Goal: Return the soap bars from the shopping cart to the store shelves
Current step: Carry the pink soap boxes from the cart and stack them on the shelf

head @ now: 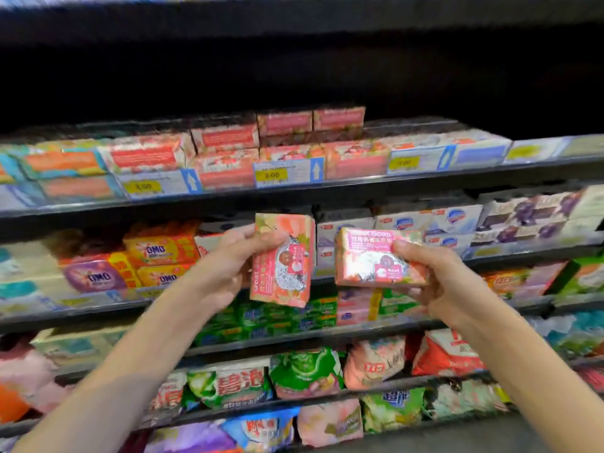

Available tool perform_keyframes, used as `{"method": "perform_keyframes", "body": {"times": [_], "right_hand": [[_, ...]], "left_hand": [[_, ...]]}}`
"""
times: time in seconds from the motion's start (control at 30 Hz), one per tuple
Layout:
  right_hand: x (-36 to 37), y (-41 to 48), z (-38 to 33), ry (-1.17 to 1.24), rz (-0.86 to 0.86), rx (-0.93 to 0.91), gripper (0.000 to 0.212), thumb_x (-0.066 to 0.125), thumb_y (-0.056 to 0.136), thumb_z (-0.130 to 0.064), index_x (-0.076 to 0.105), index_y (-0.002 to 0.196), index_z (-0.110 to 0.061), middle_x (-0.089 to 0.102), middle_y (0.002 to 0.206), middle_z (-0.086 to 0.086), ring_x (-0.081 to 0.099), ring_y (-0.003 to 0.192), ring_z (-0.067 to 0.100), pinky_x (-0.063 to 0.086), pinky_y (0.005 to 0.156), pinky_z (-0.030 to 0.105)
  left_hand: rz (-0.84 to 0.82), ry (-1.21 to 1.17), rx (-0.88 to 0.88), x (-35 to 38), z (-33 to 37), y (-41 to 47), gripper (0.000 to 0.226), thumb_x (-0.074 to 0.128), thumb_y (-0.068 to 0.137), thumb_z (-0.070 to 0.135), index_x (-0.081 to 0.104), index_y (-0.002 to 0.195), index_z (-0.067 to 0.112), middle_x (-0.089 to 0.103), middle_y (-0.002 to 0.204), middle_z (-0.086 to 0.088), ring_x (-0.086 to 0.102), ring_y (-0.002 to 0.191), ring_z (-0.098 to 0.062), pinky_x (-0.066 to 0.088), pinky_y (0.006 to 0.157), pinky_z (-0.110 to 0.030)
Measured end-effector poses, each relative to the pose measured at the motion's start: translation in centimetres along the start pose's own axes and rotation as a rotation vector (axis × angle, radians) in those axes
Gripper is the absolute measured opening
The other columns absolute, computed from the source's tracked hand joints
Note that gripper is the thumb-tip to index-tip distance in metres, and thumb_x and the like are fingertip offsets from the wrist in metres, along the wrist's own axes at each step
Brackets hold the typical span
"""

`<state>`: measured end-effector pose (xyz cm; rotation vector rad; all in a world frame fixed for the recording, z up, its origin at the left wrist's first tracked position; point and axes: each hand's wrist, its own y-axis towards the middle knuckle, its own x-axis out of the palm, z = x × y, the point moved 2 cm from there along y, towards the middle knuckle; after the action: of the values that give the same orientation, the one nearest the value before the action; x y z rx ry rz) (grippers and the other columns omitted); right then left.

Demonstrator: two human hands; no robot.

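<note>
1. Soap bar (282, 259), a rectangular block in glossy pink wrap with a silvery foil oval, stands on end in the left hand (225, 266), thumb curled over its face.
2. Second soap bar (376, 256), wrapped alike, lies lengthwise in the right hand (447, 282), thumb on front, fingers beneath.
3. Both hang before the middle shelves, apart.
4. Matching pink boxes (225, 138) sit stacked on the upper shelf (294, 199); soft crinkled bags (305, 371) fill lower rows.
</note>
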<state>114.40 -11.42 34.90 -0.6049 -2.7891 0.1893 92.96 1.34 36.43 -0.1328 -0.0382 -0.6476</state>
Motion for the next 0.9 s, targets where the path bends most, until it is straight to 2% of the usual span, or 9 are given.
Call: {"method": "perform_keyframes", "body": {"times": [0.1, 0.2, 0.37, 0.5, 0.6, 0.67, 0.77, 0.83, 0.9], "right_hand": [[0.5, 0.7, -3.9, -0.033, -0.057, -0.094, 0.033, 0.067, 0.06, -0.025, 0.064, 0.088, -0.006, 0.067, 0.066, 0.001, 0.058, 0.048, 0.007, 0.044, 0.04, 0.015], [0.9, 1.7, -7.7, -0.13, -0.071, -0.196, 0.041, 0.07, 0.058, -0.028, 0.064, 0.093, -0.007, 0.071, 0.072, 0.0, 0.066, 0.06, 0.01, 0.055, 0.053, 0.019], [1.5, 4.6, -13.4, -0.241, -0.014, -0.366, 0.02, 0.069, 0.079, -0.023, 0.064, 0.094, -0.01, 0.074, 0.081, 0.003, 0.071, 0.071, 0.012, 0.057, 0.059, 0.023], [1.4, 8.8, -16.0, -0.237, 0.047, -0.336, 0.038, 0.075, 0.074, -0.019, 0.059, 0.104, -0.003, 0.072, 0.077, 0.007, 0.07, 0.067, 0.014, 0.059, 0.059, 0.029], [1.3, 11.6, -16.3, -0.253, 0.083, -0.272, 0.034, 0.076, 0.076, -0.02, 0.057, 0.1, -0.005, 0.071, 0.071, 0.005, 0.068, 0.058, 0.012, 0.059, 0.057, 0.028], [1.4, 13.1, -16.0, -0.263, 0.096, -0.238, 0.035, 0.076, 0.076, -0.019, 0.055, 0.101, -0.007, 0.069, 0.079, 0.007, 0.068, 0.059, 0.013, 0.058, 0.054, 0.03], [1.4, 14.9, -15.8, -0.302, 0.104, -0.218, 0.057, 0.078, 0.073, -0.02, 0.051, 0.121, -0.006, 0.07, 0.092, 0.011, 0.07, 0.068, 0.018, 0.058, 0.06, 0.033], [1.4, 15.5, -16.0, -0.372, 0.084, -0.251, 0.048, 0.078, 0.073, -0.019, 0.056, 0.115, -0.01, 0.07, 0.097, 0.012, 0.07, 0.074, 0.02, 0.059, 0.066, 0.036], [1.3, 15.3, -16.2, -0.46, 0.007, -0.293, 0.04, 0.079, 0.072, -0.015, 0.059, 0.107, -0.015, 0.07, 0.093, 0.008, 0.069, 0.074, 0.017, 0.059, 0.064, 0.031]], "left_hand": [[-0.02, 0.173, 0.133, 0.4, 4.5, 0.6, 0.042, 0.076, 0.048, 0.037, 0.07, 0.085, 0.018, 0.073, 0.076, 0.001, 0.069, 0.067, -0.011, 0.055, 0.071, -0.031], [-0.004, 0.327, 0.262, 1.2, 9.1, 1.6, 0.023, 0.081, 0.057, 0.027, 0.071, 0.078, 0.021, 0.073, 0.075, 0.004, 0.069, 0.069, -0.007, 0.055, 0.069, -0.025], [0.028, 0.551, 0.414, 2.0, 15.5, 4.6, 0.039, 0.081, 0.063, 0.028, 0.07, 0.098, 0.014, 0.073, 0.088, -0.004, 0.07, 0.076, -0.013, 0.057, 0.068, -0.026], [0.051, 0.835, 0.355, 2.0, 17.9, 8.1, 0.025, 0.076, 0.073, 0.025, 0.066, 0.096, 0.025, 0.069, 0.084, 0.01, 0.065, 0.074, -0.003, 0.05, 0.065, -0.016], [0.039, 1.097, 0.265, 2.0, 17.9, 11.2, 0.042, 0.073, 0.079, 0.031, 0.059, 0.118, 0.028, 0.059, 0.104, 0.008, 0.057, 0.087, -0.007, 0.045, 0.073, -0.021], [0.007, 1.102, 0.227, 2.0, 18.0, 12.8, 0.04, 0.072, 0.078, 0.035, 0.062, 0.115, 0.021, 0.063, 0.108, 0.005, 0.059, 0.086, -0.006, 0.047, 0.072, -0.021], [-0.059, 1.13, 0.209, 2.2, 18.0, 14.4, 0.041, 0.073, 0.077, 0.037, 0.065, 0.114, 0.021, 0.067, 0.108, 0.005, 0.062, 0.098, -0.011, 0.048, 0.082, -0.023], [-0.101, 1.161, 0.215, 2.4, 17.9, 15.0, 0.049, 0.073, 0.077, 0.036, 0.06, 0.122, 0.023, 0.063, 0.113, 0.008, 0.058, 0.105, -0.01, 0.045, 0.085, -0.019], [-0.114, 1.154, 0.223, 2.4, 17.9, 15.6, 0.052, 0.073, 0.077, 0.036, 0.058, 0.124, 0.023, 0.062, 0.115, 0.007, 0.057, 0.106, -0.009, 0.045, 0.084, -0.017]]}}
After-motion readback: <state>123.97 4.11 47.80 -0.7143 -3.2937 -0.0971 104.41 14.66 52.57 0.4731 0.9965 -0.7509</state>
